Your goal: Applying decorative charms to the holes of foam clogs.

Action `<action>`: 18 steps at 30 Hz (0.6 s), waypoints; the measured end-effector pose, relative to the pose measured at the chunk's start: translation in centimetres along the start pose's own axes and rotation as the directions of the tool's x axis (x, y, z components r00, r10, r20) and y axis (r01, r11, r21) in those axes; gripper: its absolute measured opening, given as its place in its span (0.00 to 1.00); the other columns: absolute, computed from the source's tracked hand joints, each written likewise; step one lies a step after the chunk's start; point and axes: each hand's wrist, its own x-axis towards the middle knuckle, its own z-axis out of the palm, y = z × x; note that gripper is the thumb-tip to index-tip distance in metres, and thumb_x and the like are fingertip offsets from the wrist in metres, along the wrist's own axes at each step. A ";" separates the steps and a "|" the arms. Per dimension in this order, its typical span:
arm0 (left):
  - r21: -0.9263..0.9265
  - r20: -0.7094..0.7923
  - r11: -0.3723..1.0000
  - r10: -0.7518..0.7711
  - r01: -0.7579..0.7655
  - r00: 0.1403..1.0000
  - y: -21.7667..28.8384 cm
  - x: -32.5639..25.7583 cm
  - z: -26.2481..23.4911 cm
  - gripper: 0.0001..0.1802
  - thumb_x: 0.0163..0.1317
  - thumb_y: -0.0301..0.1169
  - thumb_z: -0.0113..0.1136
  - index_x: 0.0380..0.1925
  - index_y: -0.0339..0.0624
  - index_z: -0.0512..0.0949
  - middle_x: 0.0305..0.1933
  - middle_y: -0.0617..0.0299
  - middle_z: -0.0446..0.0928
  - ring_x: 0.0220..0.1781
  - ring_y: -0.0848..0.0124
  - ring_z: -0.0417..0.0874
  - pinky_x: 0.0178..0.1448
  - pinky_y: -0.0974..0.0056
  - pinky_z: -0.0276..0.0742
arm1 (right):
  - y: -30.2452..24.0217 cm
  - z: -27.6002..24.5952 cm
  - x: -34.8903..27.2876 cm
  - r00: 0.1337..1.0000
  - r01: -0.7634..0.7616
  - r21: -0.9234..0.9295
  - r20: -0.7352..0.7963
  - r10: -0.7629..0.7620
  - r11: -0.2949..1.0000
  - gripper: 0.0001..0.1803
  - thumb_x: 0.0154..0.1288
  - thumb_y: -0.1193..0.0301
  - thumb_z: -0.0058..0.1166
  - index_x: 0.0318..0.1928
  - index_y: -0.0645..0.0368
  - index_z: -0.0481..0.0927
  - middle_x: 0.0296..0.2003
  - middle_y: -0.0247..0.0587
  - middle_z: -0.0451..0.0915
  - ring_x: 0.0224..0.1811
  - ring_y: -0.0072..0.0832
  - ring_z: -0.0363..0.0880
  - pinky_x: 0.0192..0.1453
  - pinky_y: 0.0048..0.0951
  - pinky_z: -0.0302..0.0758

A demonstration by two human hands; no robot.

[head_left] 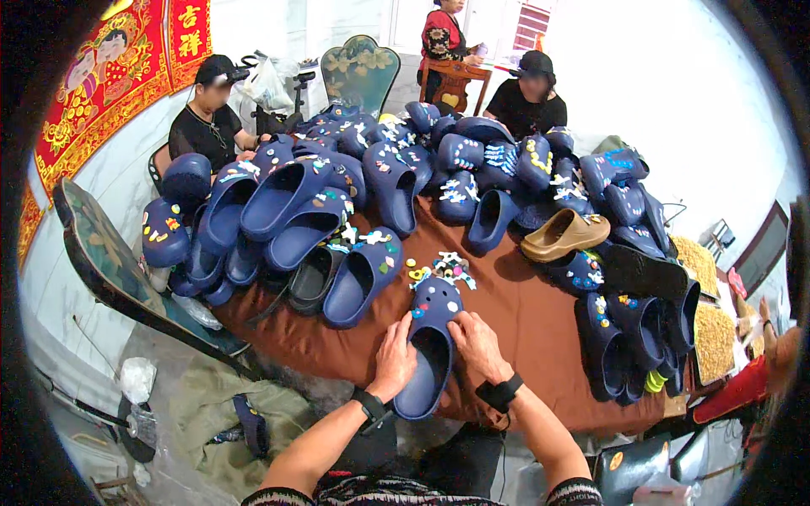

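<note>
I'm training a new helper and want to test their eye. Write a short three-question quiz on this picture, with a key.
1. Multiple choice: what lies just beyond the toe of the navy blue, rounded foam clog held in both hands?
a) a white ceramic plate
b) a heap of small multicoloured charms
c) a pair of steel scissors
2. True or false: the tan, rounded foam clog lies to the left of the held clog.
3. Open: what is worn on the wrists behind the person's left hand and right hand?

Key:
1. b
2. False; the tan clog lies to the right of it.
3. A black band on each: left wristband, right wristband.
</note>
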 end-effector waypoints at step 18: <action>0.010 0.003 0.999 0.051 -0.051 0.999 -0.1 0.5 0.2 0.37 0.59 0.20 0.52 0.71 0.43 0.59 0.62 0.43 0.69 0.61 0.42 0.73 0.61 0.45 0.72 | 1.3 0.9 0.6 0.980 -0.195 0.275 0.088 0.177 0.941 0.11 0.71 0.67 0.49 0.41 0.63 0.73 0.27 0.45 0.78 0.30 0.32 0.83 0.33 0.36 0.80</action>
